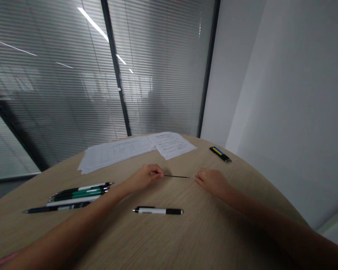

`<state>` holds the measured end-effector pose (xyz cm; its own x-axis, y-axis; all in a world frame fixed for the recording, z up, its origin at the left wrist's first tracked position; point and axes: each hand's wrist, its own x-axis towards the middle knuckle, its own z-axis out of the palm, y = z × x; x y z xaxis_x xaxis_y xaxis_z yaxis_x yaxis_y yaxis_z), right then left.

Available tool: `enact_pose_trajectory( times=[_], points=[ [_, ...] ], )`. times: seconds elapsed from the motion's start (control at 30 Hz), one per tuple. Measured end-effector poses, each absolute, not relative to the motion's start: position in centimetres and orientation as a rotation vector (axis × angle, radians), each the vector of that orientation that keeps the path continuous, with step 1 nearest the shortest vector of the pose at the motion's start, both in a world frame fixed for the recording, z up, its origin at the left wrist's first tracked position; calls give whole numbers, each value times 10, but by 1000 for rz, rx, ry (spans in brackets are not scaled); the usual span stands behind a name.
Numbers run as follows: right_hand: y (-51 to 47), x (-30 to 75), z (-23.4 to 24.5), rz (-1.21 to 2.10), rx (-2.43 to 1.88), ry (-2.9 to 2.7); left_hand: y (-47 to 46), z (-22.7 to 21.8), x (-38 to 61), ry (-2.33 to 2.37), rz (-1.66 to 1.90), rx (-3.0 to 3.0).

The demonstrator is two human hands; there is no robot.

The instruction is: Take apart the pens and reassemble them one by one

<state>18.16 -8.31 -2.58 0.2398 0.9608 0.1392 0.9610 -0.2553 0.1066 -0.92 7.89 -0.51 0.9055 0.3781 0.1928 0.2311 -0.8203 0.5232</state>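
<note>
- Head view: the left hand (pixel 142 178) rests low over a round wooden table (pixel 197 240), its fingers and thumb pressed together, pinching one end of a thin black rod (pixel 176 176). The pinch itself is partly hidden behind the fingers.
- The rod lies level, just above the tabletop, and points toward the right hand (pixel 212 182).
- The right hand's fingertips (pixel 198 177) sit just beside the rod's free end, and no touch shows. They curl loosely, and I cannot tell whether they are spread or closed.
- Between the forearms and nearer the person, a white and black pen (pixel 157 211) lies on the table.
- Left of the left hand lies a bunch of pens (pixel 79 193), some with green or white barrels.
- Further off are a stack of papers (pixel 115 153) and a printed sheet (pixel 171 145), overlapping at their edges.
- Near the right edge of the table lies a black case with yellow and blue stripes (pixel 220 154).
- Behind the table stand window blinds (pixel 59 93) and a white wall (pixel 284 93).
</note>
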Motion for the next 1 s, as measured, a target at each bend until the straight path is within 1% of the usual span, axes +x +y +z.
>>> enact_pose_trajectory(
  times=[0.3, 0.37, 0.5, 0.57, 0.73, 1.0],
  points=[
    [-88, 185, -12, -329, -2454, -1860, 73, -6, -9, 403, 345, 2581],
    [-90, 180, -8, -321, -2367, -1841, 70, -5, -8, 396, 342, 2588],
    [-94, 164, -8, -145, -2046, -1922, 61, -1, -6, 371, 331, 2610],
    [-96, 156, -10, -99, -2001, -1960, 56, 1, -5, 358, 318, 2626],
    [-97, 148, -16, -128, -2051, -2016, 46, 2, -4, 337, 300, 2681],
    [-95, 154, -16, -313, -2252, -2037, 41, 15, -11, 405, 294, 2867]
  ],
)
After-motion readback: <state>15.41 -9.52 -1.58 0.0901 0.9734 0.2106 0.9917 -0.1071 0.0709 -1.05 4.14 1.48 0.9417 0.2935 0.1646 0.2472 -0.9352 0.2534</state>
